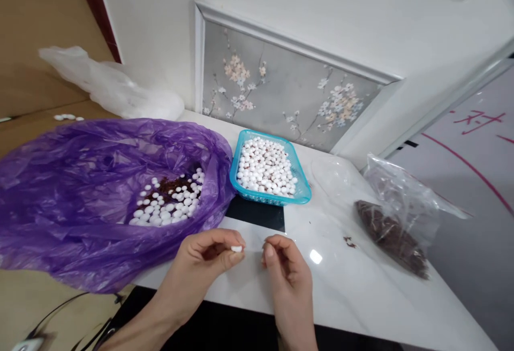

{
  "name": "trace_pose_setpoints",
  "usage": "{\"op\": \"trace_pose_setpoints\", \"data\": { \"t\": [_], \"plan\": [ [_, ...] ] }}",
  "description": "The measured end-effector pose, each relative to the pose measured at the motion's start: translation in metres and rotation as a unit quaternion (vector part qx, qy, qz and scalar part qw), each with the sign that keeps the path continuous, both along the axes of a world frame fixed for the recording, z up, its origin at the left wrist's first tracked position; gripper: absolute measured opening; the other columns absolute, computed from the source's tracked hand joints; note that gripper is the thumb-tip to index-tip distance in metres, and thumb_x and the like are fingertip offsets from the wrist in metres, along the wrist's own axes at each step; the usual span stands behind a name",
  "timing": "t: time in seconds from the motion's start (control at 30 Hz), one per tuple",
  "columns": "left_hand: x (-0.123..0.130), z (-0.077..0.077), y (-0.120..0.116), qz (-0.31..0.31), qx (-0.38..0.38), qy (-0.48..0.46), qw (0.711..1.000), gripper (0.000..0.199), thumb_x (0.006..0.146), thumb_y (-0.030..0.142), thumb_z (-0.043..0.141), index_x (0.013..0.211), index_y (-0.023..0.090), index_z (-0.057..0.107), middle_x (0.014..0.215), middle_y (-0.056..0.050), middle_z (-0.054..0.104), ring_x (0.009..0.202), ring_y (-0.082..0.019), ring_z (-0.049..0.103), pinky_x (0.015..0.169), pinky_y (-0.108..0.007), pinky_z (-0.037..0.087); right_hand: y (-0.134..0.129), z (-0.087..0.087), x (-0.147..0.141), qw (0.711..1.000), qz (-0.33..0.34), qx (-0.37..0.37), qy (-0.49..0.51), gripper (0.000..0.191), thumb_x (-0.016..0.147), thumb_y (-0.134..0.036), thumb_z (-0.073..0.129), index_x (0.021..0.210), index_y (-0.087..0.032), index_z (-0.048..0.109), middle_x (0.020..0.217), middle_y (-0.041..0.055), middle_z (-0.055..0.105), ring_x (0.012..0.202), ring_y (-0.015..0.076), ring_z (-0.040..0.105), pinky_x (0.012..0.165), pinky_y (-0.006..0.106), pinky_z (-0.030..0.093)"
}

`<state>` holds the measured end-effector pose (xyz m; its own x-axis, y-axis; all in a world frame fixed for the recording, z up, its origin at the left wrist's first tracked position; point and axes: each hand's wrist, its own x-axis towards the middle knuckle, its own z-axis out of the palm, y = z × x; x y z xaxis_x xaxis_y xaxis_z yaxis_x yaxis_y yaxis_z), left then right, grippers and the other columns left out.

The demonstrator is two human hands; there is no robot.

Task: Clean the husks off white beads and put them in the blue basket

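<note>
My left hand (209, 257) pinches a small white ball (236, 249) between thumb and forefinger, above the white tabletop. To its right, my right hand (288, 276) is curled with thumb and forefinger together; whatever they hold, if anything, is too small to make out. Beyond the hands stands a blue plastic basket (303, 193) filled with white balls (267, 166) and some brown bits. On the left, an open purple plastic bag (80, 196) holds more white balls (164, 214) and dark brown shreds (171, 186).
A clear bag (405, 196) with brown material (391, 238) lies at the right, near a few brown crumbs (349, 242). Behind the purple bag is a white plastic bag (132, 97). A framed floral panel (277, 83) borders the table's back. A cable (60, 305) hangs at lower left.
</note>
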<state>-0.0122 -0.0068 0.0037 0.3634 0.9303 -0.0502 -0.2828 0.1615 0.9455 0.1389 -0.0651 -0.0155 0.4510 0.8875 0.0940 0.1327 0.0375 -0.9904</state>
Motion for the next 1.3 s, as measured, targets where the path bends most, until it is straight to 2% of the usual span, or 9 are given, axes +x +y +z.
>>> {"op": "trace_pose_setpoints", "data": {
  "t": [0.2,0.37,0.5,0.63,0.73,0.83,1.0,1.17,1.3],
  "plan": [
    [0.005,-0.003,0.003,0.028,-0.049,0.018,0.998,0.017,0.064,0.03,0.083,0.078,0.025,0.076,0.082,0.001,0.071,0.078,-0.012,0.059,0.073,-0.017,0.047,0.006,0.003,-0.003,1.0,0.02,0.015,-0.009,0.015,0.09,-0.033,0.054,0.09,-0.02,0.06,0.077,-0.0004,0.057,0.069,0.0134,0.052,0.065,0.024,0.045],
    [0.018,0.009,0.013,0.033,-0.078,0.007,0.996,0.026,0.067,0.034,0.081,0.09,0.025,0.075,0.089,0.001,0.074,0.083,-0.012,0.064,0.079,-0.019,0.05,0.007,0.004,-0.006,0.997,0.046,0.024,-0.053,0.011,0.09,-0.025,0.051,0.086,-0.019,0.059,0.074,-0.0009,0.057,0.068,0.0128,0.052,0.063,0.022,0.044],
    [0.033,0.028,0.032,0.067,0.063,0.067,0.994,0.021,0.067,0.031,0.079,0.084,0.02,0.075,0.083,-0.002,0.075,0.077,-0.014,0.066,0.072,-0.02,0.053,0.008,0.005,-0.009,0.994,0.056,0.035,-0.093,0.011,0.089,-0.021,0.05,0.083,-0.019,0.06,0.074,-0.001,0.058,0.068,0.0127,0.053,0.064,0.022,0.044],
    [0.055,0.05,0.061,0.156,0.242,0.147,0.946,0.02,0.076,0.031,0.07,0.088,0.015,0.073,0.085,-0.006,0.076,0.077,-0.02,0.069,0.072,-0.029,0.056,0.008,0.006,-0.009,0.991,0.06,0.028,-0.12,0.013,0.089,-0.02,0.049,0.084,-0.02,0.061,0.075,-0.0001,0.062,0.069,0.0134,0.056,0.064,0.021,0.044],
    [0.073,0.06,0.082,0.176,0.298,0.186,0.92,0.02,0.081,0.023,0.064,0.097,0.014,0.071,0.096,-0.009,0.075,0.087,-0.022,0.069,0.082,-0.033,0.054,0.006,0.002,-0.009,0.988,0.071,0.029,-0.135,0.014,0.09,-0.022,0.048,0.083,-0.02,0.06,0.075,0.0008,0.063,0.07,0.0147,0.058,0.066,0.022,0.045],
    [0.079,0.061,0.093,0.15,0.343,0.242,0.895,0.024,0.084,0.015,0.06,0.106,0.012,0.067,0.103,-0.012,0.072,0.09,-0.023,0.068,0.086,-0.039,0.053,0.003,-0.009,-0.01,0.983,0.089,0.039,-0.156,0.016,0.092,-0.025,0.046,0.084,-0.02,0.059,0.077,0.0017,0.063,0.072,0.0158,0.059,0.069,0.024,0.045],
    [0.064,0.058,0.086,0.089,0.395,0.301,0.863,0.029,0.09,0.023,0.059,0.118,0.018,0.059,0.125,-0.01,0.061,0.111,-0.025,0.06,0.092,-0.049,0.05,0.005,-0.023,-0.011,0.974,0.093,0.069,-0.193,0.018,0.093,-0.028,0.045,0.084,-0.022,0.059,0.076,0.0013,0.061,0.069,0.0163,0.058,0.066,0.024,0.045],
    [0.041,0.06,0.07,0.027,0.412,0.29,0.864,0.023,0.086,0.011,0.056,0.103,0.015,0.07,0.111,-0.008,0.072,0.104,-0.023,0.066,0.095,-0.038,0.05,0.005,-0.013,-0.017,0.955,0.097,0.051,-0.275,0.019,0.091,-0.017,0.043,0.082,-0.022,0.059,0.075,0.0012,0.06,0.069,0.016,0.059,0.065,0.024,0.044],
    [0.016,0.06,0.061,0.026,0.431,0.273,0.86,0.024,0.089,0.018,0.052,0.104,0.017,0.07,0.114,-0.007,0.071,0.106,-0.021,0.065,0.094,-0.034,0.051,0.008,-0.008,-0.018,0.952,0.092,0.022,-0.29,0.02,0.09,-0.014,0.043,0.082,-0.022,0.06,0.078,0.0015,0.062,0.072,0.0159,0.061,0.067,0.024,0.046]
  ]
}}
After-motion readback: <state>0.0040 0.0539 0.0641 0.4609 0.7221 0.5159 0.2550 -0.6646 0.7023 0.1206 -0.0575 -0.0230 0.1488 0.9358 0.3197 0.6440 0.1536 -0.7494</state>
